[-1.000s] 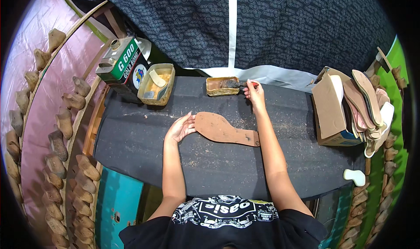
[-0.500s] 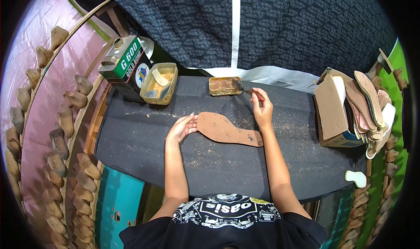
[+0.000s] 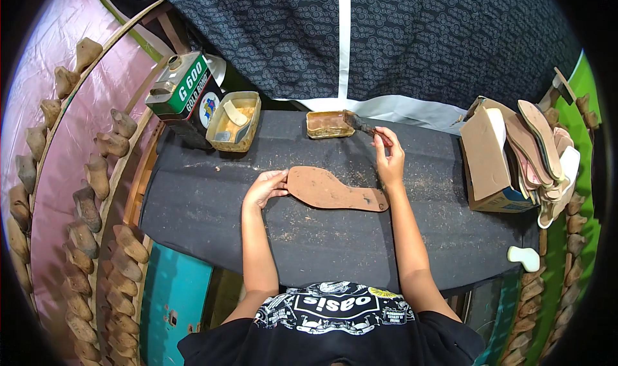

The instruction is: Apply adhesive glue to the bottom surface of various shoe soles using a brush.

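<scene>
My left hand (image 3: pixel 266 189) pinches the wide, rounded end of a brown shoe insole (image 3: pixel 322 189) between thumb and fingers. The insole lies across the middle of the dark table, its narrow end pointing right, near my right wrist. Between the fingertips of my right hand (image 3: pixel 389 153) is the handle of a dark, glue-caked brush (image 3: pixel 364 126). Its bristle end rests at the right rim of a small rectangular glue tray (image 3: pixel 329 134), which holds brownish glue. How deep the bristles reach into the glue cannot be made out.
A green-and-black metal can (image 3: pixel 187 95) and a larger tub (image 3: pixel 237 146) with cut pieces stand back left. At right, a cardboard box (image 3: pixel 486 157) holds several soles. A white piece (image 3: pixel 524 258) lies at the table's right edge. Wooden shoe lasts (image 3: pixel 98 177) line racks on both sides.
My left thumb has come onto the insole's edge, and the insole has shifted very slightly left. The brush, blurred before, now shows sharply at the tray's right end.
</scene>
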The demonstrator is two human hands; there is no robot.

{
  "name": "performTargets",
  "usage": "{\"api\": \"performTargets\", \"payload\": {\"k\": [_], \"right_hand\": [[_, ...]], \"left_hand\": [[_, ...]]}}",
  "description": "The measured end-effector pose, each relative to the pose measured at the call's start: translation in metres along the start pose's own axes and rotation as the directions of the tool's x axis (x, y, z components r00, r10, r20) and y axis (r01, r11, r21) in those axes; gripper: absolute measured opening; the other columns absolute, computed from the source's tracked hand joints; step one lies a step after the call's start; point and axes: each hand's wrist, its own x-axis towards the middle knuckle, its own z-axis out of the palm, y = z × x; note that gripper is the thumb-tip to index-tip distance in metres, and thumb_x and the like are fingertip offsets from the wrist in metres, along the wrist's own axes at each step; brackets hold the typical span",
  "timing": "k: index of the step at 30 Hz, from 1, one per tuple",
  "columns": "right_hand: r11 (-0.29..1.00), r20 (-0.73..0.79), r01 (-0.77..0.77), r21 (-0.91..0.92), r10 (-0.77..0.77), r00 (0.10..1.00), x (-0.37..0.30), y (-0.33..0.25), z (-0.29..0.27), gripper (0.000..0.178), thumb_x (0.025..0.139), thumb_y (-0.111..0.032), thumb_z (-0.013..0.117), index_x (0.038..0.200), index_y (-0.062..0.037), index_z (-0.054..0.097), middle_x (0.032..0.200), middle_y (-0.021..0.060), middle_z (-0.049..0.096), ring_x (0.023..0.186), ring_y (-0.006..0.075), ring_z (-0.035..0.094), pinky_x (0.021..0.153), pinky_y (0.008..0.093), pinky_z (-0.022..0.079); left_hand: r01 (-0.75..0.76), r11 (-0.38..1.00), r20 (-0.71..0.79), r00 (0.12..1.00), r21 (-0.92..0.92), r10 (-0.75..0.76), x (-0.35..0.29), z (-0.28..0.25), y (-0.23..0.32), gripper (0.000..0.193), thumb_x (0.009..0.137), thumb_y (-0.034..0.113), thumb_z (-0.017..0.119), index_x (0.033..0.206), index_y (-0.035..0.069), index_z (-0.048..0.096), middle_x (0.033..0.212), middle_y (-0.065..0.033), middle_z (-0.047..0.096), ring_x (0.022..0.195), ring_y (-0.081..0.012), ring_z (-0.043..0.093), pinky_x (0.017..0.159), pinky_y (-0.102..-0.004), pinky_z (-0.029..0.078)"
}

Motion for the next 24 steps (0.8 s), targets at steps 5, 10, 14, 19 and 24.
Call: {"api": "performTargets", "payload": {"k": [5, 10, 14, 19, 24], "right_hand": [[0.998, 0.035, -0.053, 0.020, 0.052, 0.998, 0.001, -0.004, -0.003, 0.019, 0.081, -0.010, 0.051, 0.097, -0.0009, 0.053, 0.087, 0.0069, 0.057, 0.074, 0.0116, 0.055, 0.066, 0.0224, 0.044], [0.906, -0.132, -0.231, 0.356, 0.293, 0.947, -0.001, -0.024, -0.013, 0.021, 0.085, -0.017, 0.047, 0.099, -0.0014, 0.049, 0.077, 0.0051, 0.053, 0.063, 0.0088, 0.052, 0.056, 0.0207, 0.044], [0.820, -0.112, -0.338, 0.462, 0.432, 0.895, -0.029, -0.040, -0.018, 0.021, 0.085, -0.019, 0.047, 0.096, -0.0010, 0.049, 0.069, 0.0055, 0.053, 0.056, 0.0099, 0.052, 0.052, 0.0191, 0.042], [0.685, 0.039, -0.521, 0.509, 0.586, 0.809, -0.078, -0.056, -0.009, 0.023, 0.084, -0.021, 0.047, 0.095, -0.0004, 0.049, 0.067, 0.0054, 0.052, 0.053, 0.0093, 0.051, 0.048, 0.0186, 0.040], [0.705, 0.149, -0.532, 0.468, 0.531, 0.834, -0.090, -0.064, -0.003, 0.021, 0.084, -0.019, 0.048, 0.095, -0.0006, 0.049, 0.073, 0.0052, 0.053, 0.057, 0.0090, 0.052, 0.053, 0.0196, 0.044]], "left_hand": [[0.024, 0.999, -0.015, 1.000, 0.043, -0.023, -0.002, -0.001, 0.002, 0.029, 0.082, 0.031, 0.049, 0.091, 0.005, 0.057, 0.077, -0.0009, 0.058, 0.065, -0.0081, 0.055, 0.057, -0.0209, 0.046], [0.025, 0.999, -0.001, 1.000, -0.040, -0.025, -0.001, -0.007, -0.002, 0.029, 0.083, 0.030, 0.047, 0.094, 0.004, 0.055, 0.078, -0.0010, 0.058, 0.063, -0.0077, 0.055, 0.054, -0.0197, 0.046], [0.006, 1.000, 0.055, 0.998, -0.017, -0.005, 0.002, -0.012, -0.007, 0.029, 0.082, 0.032, 0.050, 0.092, 0.005, 0.055, 0.077, -0.0005, 0.056, 0.065, -0.0080, 0.055, 0.054, -0.0204, 0.046], [0.031, 0.999, 0.104, 0.994, -0.024, -0.028, 0.004, -0.012, -0.002, 0.027, 0.082, 0.031, 0.050, 0.092, 0.006, 0.054, 0.075, -0.0001, 0.055, 0.063, -0.0076, 0.054, 0.054, -0.0205, 0.047], [0.033, 0.999, 0.122, 0.992, 0.014, -0.035, 0.005, -0.011, 0.001, 0.026, 0.083, 0.030, 0.049, 0.092, 0.005, 0.052, 0.076, -0.0005, 0.054, 0.065, -0.0082, 0.053, 0.055, -0.0226, 0.048]]}}
